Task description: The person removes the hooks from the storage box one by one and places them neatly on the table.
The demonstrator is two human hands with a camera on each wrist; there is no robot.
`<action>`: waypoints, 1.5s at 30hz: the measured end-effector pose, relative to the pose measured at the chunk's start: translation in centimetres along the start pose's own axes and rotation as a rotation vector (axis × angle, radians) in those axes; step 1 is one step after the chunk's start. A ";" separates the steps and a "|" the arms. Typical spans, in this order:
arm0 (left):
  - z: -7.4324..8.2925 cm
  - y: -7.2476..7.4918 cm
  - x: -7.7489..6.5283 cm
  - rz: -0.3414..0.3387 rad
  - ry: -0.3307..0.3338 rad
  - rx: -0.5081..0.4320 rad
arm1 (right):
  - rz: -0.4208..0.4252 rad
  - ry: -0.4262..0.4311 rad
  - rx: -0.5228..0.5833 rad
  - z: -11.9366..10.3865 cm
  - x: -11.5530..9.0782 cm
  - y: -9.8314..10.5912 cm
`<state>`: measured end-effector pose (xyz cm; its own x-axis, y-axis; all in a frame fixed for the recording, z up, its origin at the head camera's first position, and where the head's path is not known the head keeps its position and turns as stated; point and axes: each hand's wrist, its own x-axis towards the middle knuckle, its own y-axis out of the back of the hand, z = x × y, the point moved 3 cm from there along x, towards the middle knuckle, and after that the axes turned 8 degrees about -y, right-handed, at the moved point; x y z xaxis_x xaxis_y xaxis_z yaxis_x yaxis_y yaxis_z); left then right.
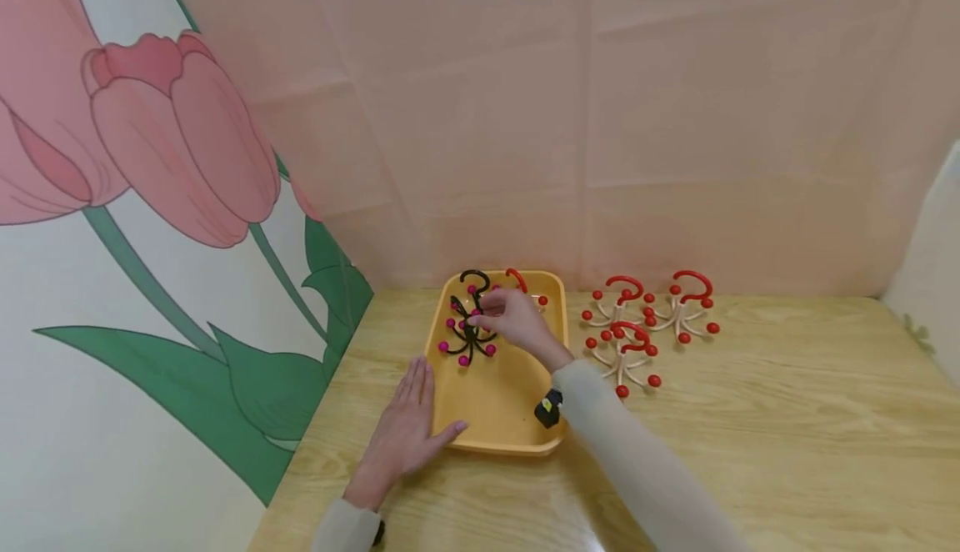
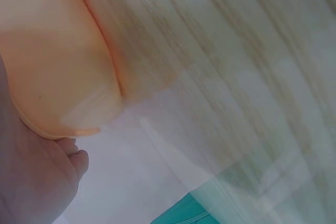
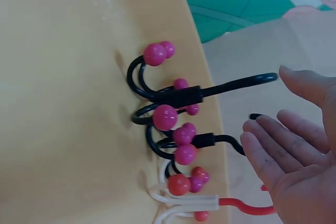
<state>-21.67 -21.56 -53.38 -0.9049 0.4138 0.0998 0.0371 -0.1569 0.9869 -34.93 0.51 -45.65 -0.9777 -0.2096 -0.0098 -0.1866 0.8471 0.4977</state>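
Note:
In the yellow tray (image 1: pixel 491 402) stand two black multi-arm hook hangers with pink ball tips, a front one (image 3: pixel 181 96) and another (image 3: pixel 203 140) behind it. My right hand (image 1: pixel 521 323) is above them, its thumb and fingers spread apart; in the right wrist view the thumb tip is right at the front hanger's hook end. A white hanger with a red hook (image 3: pixel 194 203) is beside the black ones, partly hidden by my right hand in the head view. My left hand (image 1: pixel 405 431) rests with straight fingers along the tray's left side, thumb over its near corner.
Several white hangers with red hooks and red balls, such as the near one (image 1: pixel 622 364), stand on the wooden table (image 1: pixel 787 435) right of the tray. A pink cloth backdrop (image 1: pixel 465 143) rises behind, and a tulip-printed panel (image 1: pixel 247 343) stands at the left.

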 end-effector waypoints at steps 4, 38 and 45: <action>0.3 0.1 0.2 0.003 -0.003 -0.012 | 0.004 -0.015 -0.009 0.3 0.8 -0.5; -0.2 0.1 0.0 -0.003 0.014 -0.051 | 0.104 0.083 0.169 1.8 1.7 -4.5; -0.2 -0.1 0.0 -0.015 0.026 -0.066 | 0.100 0.073 0.172 2.0 1.5 -4.4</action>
<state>-21.73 -21.78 -53.52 -0.9159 0.3933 0.0808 -0.0038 -0.2098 0.9777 -35.74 -2.54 -49.62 -0.9839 -0.1498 0.0976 -0.1089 0.9350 0.3377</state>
